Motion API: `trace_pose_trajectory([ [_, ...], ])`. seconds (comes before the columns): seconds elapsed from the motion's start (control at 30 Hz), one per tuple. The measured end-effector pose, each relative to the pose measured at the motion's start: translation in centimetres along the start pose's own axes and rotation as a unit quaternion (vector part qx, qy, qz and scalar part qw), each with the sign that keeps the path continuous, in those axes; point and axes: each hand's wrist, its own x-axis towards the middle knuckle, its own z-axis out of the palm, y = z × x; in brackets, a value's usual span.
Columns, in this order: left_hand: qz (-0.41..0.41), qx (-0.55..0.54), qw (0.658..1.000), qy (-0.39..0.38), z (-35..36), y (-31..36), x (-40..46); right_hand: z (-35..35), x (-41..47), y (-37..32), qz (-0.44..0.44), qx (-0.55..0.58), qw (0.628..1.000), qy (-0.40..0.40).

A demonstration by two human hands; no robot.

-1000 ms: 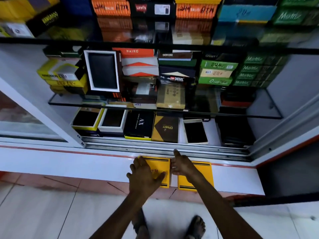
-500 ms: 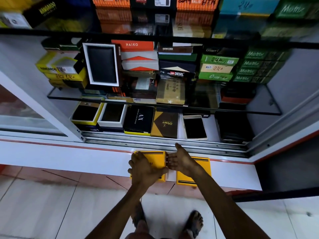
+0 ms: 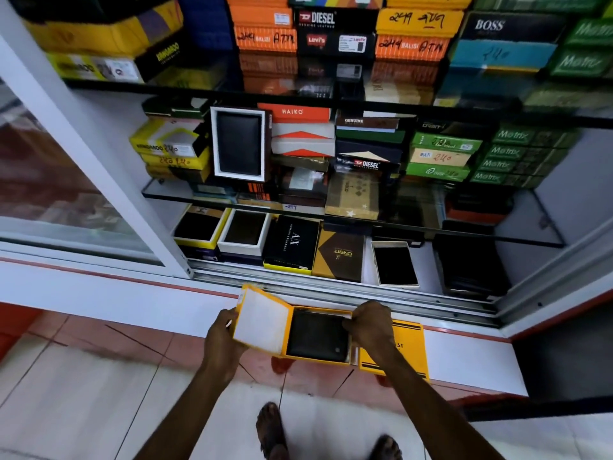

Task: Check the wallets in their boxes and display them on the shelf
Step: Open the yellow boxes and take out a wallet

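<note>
On the white ledge (image 3: 471, 356) in front of the cabinet lies a yellow box, opened. My left hand (image 3: 221, 336) holds its lid (image 3: 262, 318) tilted up to the left, white inside showing. The box base (image 3: 288, 333) holds a black wallet (image 3: 316, 335). My right hand (image 3: 370, 323) grips the base's right edge. A second yellow box (image 3: 403, 351), closed, lies just right of it, partly under my right wrist. The bottom shelf (image 3: 426, 260) carries open boxes showing dark wallets and closed boxes.
A glass shelf (image 3: 517, 207) above bears stacked boxes and an upright white-framed wallet box (image 3: 238, 144). The sliding door frame (image 3: 99, 167) slants at left; the metal track (image 3: 331, 288) runs along the cabinet front. Tiled floor and my feet lie below.
Both hands earlier rested on two closed yellow boxes. Now the left box is open, its lid lifted leftward by my left hand, and the black wallet inside shows.
</note>
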Motion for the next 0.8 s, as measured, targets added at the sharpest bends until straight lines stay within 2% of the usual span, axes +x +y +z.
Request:
trace_pose_trajectory([
  [0.17,0.018,0.017,0.999,0.046,0.5,-2.0,-0.3,-1.2,-0.5,-0.2,0.015,0.063,0.998,0.025],
  [0.27,0.008,0.022,0.998,0.055,1.9,-2.7,-0.4,-0.4,-0.9,-1.5,0.052,0.173,0.984,-0.010],
  [0.37,0.010,0.075,0.996,0.051,3.0,-3.3,-0.2,1.2,-1.1,-2.5,0.072,0.238,0.968,-0.030],
  [0.5,0.025,0.131,0.989,0.069,3.5,-3.7,0.0,2.8,-1.2,-2.6,0.069,0.273,0.959,-0.004],
  [0.63,0.026,0.193,0.977,0.090,3.6,-3.5,0.5,3.6,-1.5,-2.4,0.003,0.247,0.967,0.053],
  [0.73,0.063,0.281,0.951,0.113,4.1,-3.1,-0.2,2.8,-1.9,-1.8,-0.028,0.231,0.971,0.053],
  [0.8,0.115,0.387,0.904,0.144,4.5,-2.6,-1.0,1.6,-2.0,-0.6,-0.047,0.222,0.972,0.063],
])
